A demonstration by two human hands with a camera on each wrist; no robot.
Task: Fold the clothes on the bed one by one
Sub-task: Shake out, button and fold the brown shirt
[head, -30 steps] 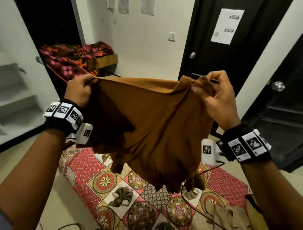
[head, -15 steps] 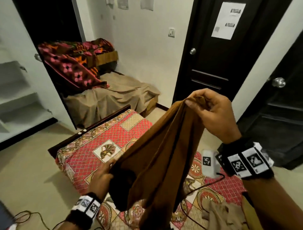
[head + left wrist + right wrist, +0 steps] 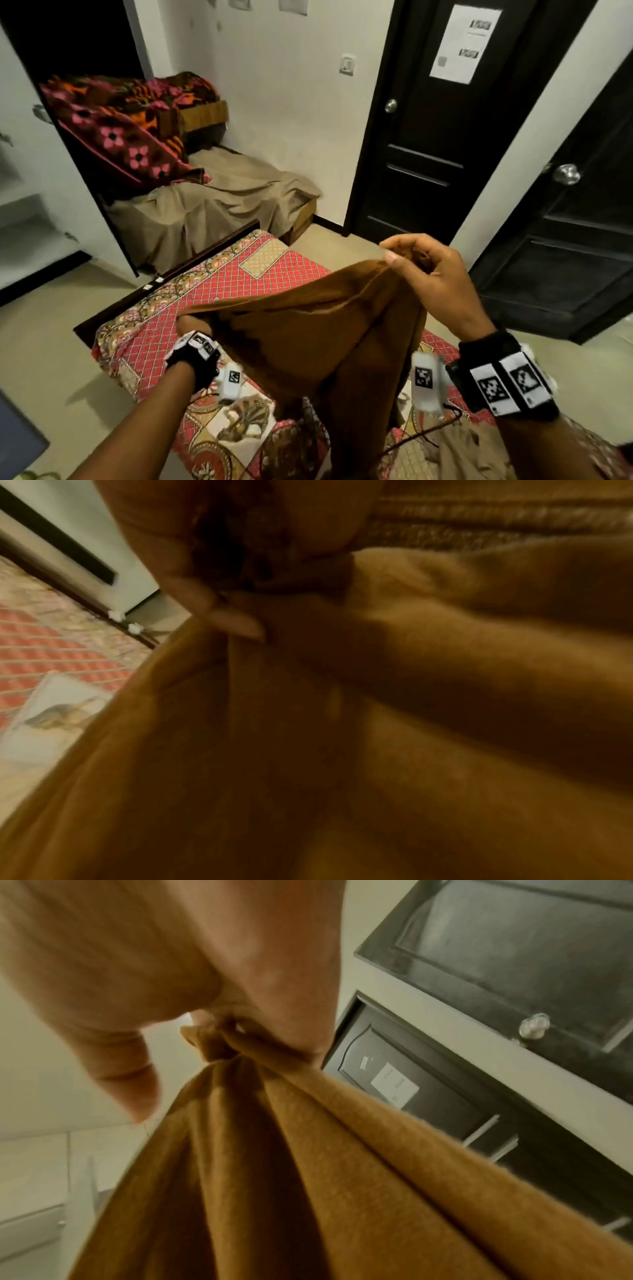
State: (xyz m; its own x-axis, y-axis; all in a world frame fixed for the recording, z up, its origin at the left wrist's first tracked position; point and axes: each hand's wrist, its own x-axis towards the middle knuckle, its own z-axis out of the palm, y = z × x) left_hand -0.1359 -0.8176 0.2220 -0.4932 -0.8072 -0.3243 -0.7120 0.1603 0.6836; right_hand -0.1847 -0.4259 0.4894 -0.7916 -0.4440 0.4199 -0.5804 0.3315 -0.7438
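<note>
Nearest, at the bed's near right corner, a beige garment (image 3: 455,455) lies crumpled w/ a dark cable (image 3: 421,435) across it. Above that, the brown cloth (image 3: 308,342) hangs in the air over the bed (image 3: 219,287), held at two spots and sagging in long folds btwn them; its lower part drops toward the patterned sheet near the bed's near edge. Right hand (image 3: 435,277) is higher, over the bed's right side, fingers and thumb curled tight round a bunched bit of the cloth's top edge; right wrist view shows the fabric gathered into that pinch and fanning downward. Left hand (image 3: 191,323) is lower, over the bed's left side, gripping the other end of the cloth; left wrist view is blurry but shows fingers (image 3: 192,593) curled onto fabric. Both wrists wear black bands w/ square printed markers. Beyond the bed's far edge: a low platform draped in tan sheet (image 3: 219,205), w/ a flowered pink-and-orange blanket (image 3: 123,130) piled on top at the far left. Farthest, white wall w/ a switch (image 3: 347,64) and a dark door (image 3: 445,137) w/ a paper sheet (image 3: 464,42) stuck on it.
</note>
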